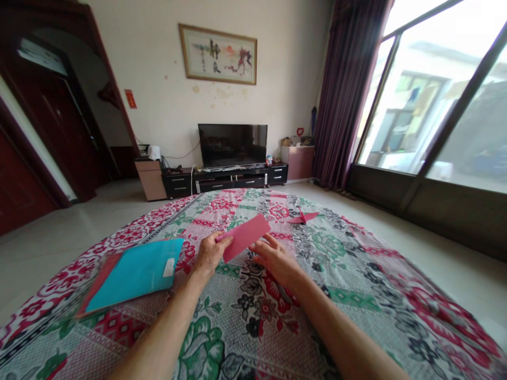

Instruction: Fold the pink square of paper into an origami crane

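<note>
A strip-shaped sheet of pink paper (246, 237) is held above the patterned tablecloth, tilted up toward the right. My left hand (212, 253) is closed on its left end, thumb on top. Close under the sheet's right edge is my right hand (275, 258), its fingers spread apart; whether a fingertip touches the paper I cannot tell. Beyond the right hand lies a pointed pink piece (304, 217) that looks like folded paper. Left of my left hand rests a blue packet of sheets (137, 272) with a white label, a reddish sheet (99, 282) showing beneath it.
The round table wears a red, green and grey flowered cloth (332, 316). Across the floor stand a television (233, 145) and a low black cabinet (178, 184). A purple curtain (344, 95) and large windows are on the right, a dark red door (55, 116) on the left.
</note>
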Demonstrator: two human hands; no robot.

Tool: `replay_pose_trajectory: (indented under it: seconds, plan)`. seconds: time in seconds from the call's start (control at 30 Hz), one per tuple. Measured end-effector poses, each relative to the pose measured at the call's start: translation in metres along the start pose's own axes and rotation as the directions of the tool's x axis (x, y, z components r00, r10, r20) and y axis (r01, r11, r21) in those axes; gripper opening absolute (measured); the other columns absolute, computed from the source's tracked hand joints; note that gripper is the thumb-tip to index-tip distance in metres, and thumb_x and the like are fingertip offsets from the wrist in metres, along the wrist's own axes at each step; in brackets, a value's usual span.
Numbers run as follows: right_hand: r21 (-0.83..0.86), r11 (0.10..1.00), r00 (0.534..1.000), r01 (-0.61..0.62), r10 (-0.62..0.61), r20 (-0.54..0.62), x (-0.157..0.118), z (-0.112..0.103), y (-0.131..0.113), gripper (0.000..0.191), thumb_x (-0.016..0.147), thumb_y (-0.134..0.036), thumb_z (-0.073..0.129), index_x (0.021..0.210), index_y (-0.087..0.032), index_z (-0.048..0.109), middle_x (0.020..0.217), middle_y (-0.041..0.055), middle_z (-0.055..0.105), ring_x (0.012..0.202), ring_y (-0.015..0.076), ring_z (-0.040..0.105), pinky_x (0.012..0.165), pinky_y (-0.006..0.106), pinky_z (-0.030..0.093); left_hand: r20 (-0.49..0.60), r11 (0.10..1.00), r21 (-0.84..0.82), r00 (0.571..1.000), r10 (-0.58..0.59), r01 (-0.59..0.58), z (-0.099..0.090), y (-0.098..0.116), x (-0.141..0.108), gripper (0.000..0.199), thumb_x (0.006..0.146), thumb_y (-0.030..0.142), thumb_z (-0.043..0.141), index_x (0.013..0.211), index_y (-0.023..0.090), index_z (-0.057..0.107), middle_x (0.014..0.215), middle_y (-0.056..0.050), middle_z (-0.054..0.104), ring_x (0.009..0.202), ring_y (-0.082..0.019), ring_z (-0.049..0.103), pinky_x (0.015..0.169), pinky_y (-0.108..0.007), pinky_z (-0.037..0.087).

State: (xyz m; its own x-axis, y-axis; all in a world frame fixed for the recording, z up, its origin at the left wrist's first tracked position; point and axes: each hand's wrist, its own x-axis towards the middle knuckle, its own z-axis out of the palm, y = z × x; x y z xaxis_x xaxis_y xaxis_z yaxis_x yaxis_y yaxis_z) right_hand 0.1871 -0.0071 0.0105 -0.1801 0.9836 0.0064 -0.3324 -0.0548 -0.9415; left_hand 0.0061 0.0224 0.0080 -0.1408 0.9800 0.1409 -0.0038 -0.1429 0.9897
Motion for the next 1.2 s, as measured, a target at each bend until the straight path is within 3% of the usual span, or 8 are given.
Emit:
replay_pose_trajectory:
  seconds: [0.17, 0.33, 0.5, 0.7, 0.83, 0.97, 1.1, 1.2]
  plan:
    - [0.018, 1.0, 0.998, 0.005, -0.007, 0.069, -0.003, 0.001, 0.0, 0.05, 0.071, -0.041, 0.064, 0.115, -0.024, 0.047, 0.112, 0.0068, 0.058, 0.098, 0.0188, 0.059, 0.075, 0.031, 0.049, -0.037, 0.996, 0.088, 0.999, 0.028, -0.025, 0.002, -0.004, 0.002, 0.036, 0.058, 0.039, 0.069, 0.084, 0.015, 0.067, 0.06, -0.001, 0.064, 0.055, -0.015, 0.058, 0.05, -0.022, 0.042]
    - [0.03, 0.999, 0.992, 0.022, -0.026, 0.123, -0.008, 0.007, -0.001, 0.036, 0.068, -0.035, 0.067, 0.1, -0.023, 0.055, 0.099, 0.0039, 0.062, 0.091, 0.0176, 0.06, 0.074, 0.03, 0.049, 0.006, 0.984, 0.169, 0.998, 0.062, -0.062, 0.001, -0.006, 0.003, 0.033, 0.063, 0.04, 0.064, 0.086, 0.016, 0.066, 0.063, 0.0, 0.063, 0.057, -0.015, 0.058, 0.051, -0.021, 0.041]
    - [0.071, 0.997, 0.984, 0.021, -0.033, 0.176, -0.008, 0.006, -0.002, 0.027, 0.07, -0.031, 0.063, 0.095, -0.023, 0.056, 0.101, 0.0027, 0.062, 0.094, 0.0173, 0.059, 0.075, 0.03, 0.049, -0.049, 0.971, 0.223, 0.993, 0.104, -0.09, 0.002, -0.001, 0.001, 0.025, 0.063, 0.036, 0.063, 0.076, 0.015, 0.064, 0.058, 0.002, 0.057, 0.054, -0.011, 0.051, 0.051, -0.02, 0.038]
    - [0.09, 0.996, 1.0, -0.022, 0.021, 0.018, 0.001, 0.004, 0.005, 0.023, 0.065, -0.027, 0.069, 0.083, -0.018, 0.057, 0.083, 0.0017, 0.063, 0.074, 0.0119, 0.06, 0.064, 0.023, 0.05, 0.002, 0.987, 0.15, 0.998, 0.062, -0.061, 0.005, 0.005, -0.005, 0.023, 0.061, 0.035, 0.066, 0.073, 0.015, 0.061, 0.057, 0.004, 0.055, 0.05, -0.009, 0.047, 0.048, -0.019, 0.036]
    - [0.114, 0.993, 0.997, -0.028, 0.036, -0.07, 0.004, 0.004, 0.005, 0.022, 0.061, -0.025, 0.071, 0.079, -0.017, 0.059, 0.078, 0.0007, 0.062, 0.064, 0.009, 0.056, 0.055, 0.019, 0.048, 0.112, 0.999, 0.051, 0.994, 0.007, -0.013, 0.005, 0.005, -0.007, 0.032, 0.061, 0.034, 0.067, 0.087, 0.016, 0.061, 0.061, 0.004, 0.059, 0.052, -0.011, 0.052, 0.05, -0.02, 0.039]
    - [0.055, 0.998, 0.987, -0.001, 0.01, -0.158, 0.005, 0.004, 0.004, 0.017, 0.059, -0.024, 0.069, 0.072, -0.018, 0.059, 0.068, -0.0015, 0.059, 0.058, 0.0084, 0.053, 0.049, 0.018, 0.046, 0.146, 0.995, 0.064, 0.987, 0.061, -0.071, 0.003, 0.005, -0.005, 0.038, 0.065, 0.037, 0.066, 0.096, 0.015, 0.062, 0.06, 0.004, 0.058, 0.052, -0.009, 0.051, 0.05, -0.019, 0.037]
    - [-0.065, 0.994, 0.976, 0.088, -0.099, -0.194, 0.009, 0.003, 0.007, 0.018, 0.06, -0.026, 0.065, 0.075, -0.017, 0.06, 0.066, -0.0021, 0.06, 0.055, 0.0094, 0.053, 0.047, 0.019, 0.045, 0.125, 0.982, 0.125, 0.984, 0.128, -0.144, 0.002, 0.006, -0.002, 0.038, 0.068, 0.041, 0.063, 0.095, 0.014, 0.066, 0.07, 0.0, 0.065, 0.063, -0.012, 0.057, 0.058, -0.021, 0.042]
    - [-0.273, 0.931, 0.929, 0.242, -0.304, -0.212, 0.012, 0.001, 0.007, 0.018, 0.067, -0.029, 0.057, 0.079, -0.016, 0.061, 0.067, -0.0008, 0.062, 0.055, 0.0113, 0.054, 0.048, 0.022, 0.045, 0.12, 0.946, 0.21, 0.967, 0.226, -0.247, 0.004, 0.009, -0.002, 0.04, 0.069, 0.04, 0.064, 0.101, 0.017, 0.066, 0.093, -0.005, 0.069, 0.086, -0.018, 0.061, 0.077, -0.028, 0.045]
